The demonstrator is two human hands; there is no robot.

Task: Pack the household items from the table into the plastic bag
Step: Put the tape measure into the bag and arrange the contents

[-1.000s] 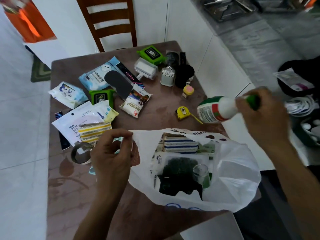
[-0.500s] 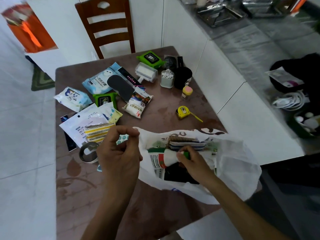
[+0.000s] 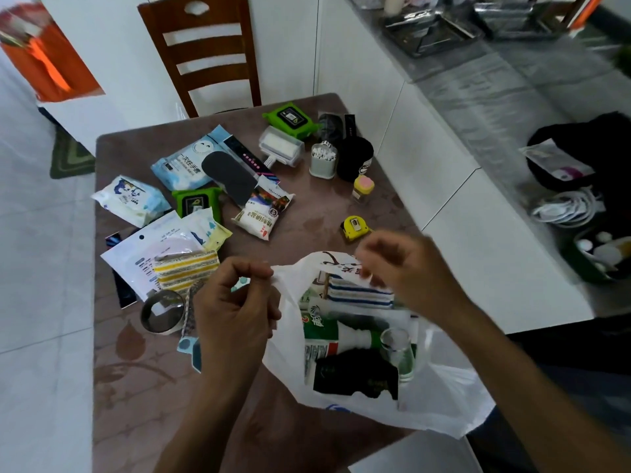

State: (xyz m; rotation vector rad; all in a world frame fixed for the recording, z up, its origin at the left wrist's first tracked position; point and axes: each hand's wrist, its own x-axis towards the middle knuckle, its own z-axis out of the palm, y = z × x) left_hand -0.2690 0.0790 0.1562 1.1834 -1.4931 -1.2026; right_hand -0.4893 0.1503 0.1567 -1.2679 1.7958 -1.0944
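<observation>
A white plastic bag (image 3: 440,401) lies open at the table's near edge. Inside it I see a green-and-white bottle (image 3: 336,337), a blue-striped cloth (image 3: 358,293), a clear glass (image 3: 397,349) and a black packet (image 3: 355,377). My left hand (image 3: 235,308) pinches the bag's left rim. My right hand (image 3: 406,268) pinches the far rim, held apart from the left so the mouth stays wide. Both hands hover over the near middle of the table.
Several items lie on the brown table (image 3: 307,213): a yellow tape measure (image 3: 355,227), a salt packet (image 3: 263,211), wipes packs (image 3: 131,199), a yellow-striped sponge (image 3: 186,269), a metal ring (image 3: 162,315), a cotton-swab holder (image 3: 322,160). A wooden chair (image 3: 205,52) stands beyond. White counter on the right.
My right hand has let go of the green-and-white bottle inside the bag and come up to grip the bag's far rim. My left hand keeps its hold on the left rim.
</observation>
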